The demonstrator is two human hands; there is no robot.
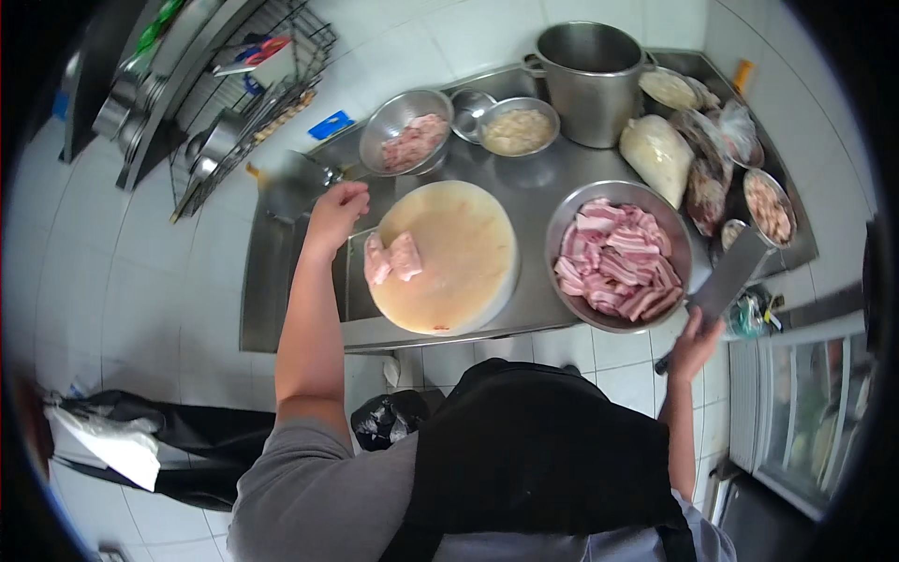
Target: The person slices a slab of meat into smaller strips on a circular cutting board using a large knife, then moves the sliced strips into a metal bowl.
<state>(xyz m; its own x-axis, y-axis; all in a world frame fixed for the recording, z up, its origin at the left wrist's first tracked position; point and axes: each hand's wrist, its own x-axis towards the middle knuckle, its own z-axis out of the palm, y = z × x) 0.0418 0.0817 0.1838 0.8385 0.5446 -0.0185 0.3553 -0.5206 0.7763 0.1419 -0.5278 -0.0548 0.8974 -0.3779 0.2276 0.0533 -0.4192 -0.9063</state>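
My right hand (694, 349) grips the dark handle of a broad-bladed cleaver (729, 275), off the right side of a steel bowl (560, 298). Its blade points up and away to the right. Sliced, streaky raw pork (621, 260) fills that bowl. A thick round cutting board (456, 260) lies across the sink's edge, with pale raw meat pieces (405, 257) at its left side. Above and left of the board, over the sink (302, 246), hovers my left hand (342, 214). Its fingers are curled, and the palm side is hidden.
Behind the board stand a colander (372, 144) of meat pieces, a bowl (520, 133) of pale food and a tall steel pot (593, 98). Bagged food (657, 158) sits at the back right. A wire rack (281, 91) hangs on the left wall. A black bag (390, 418) is on the floor.
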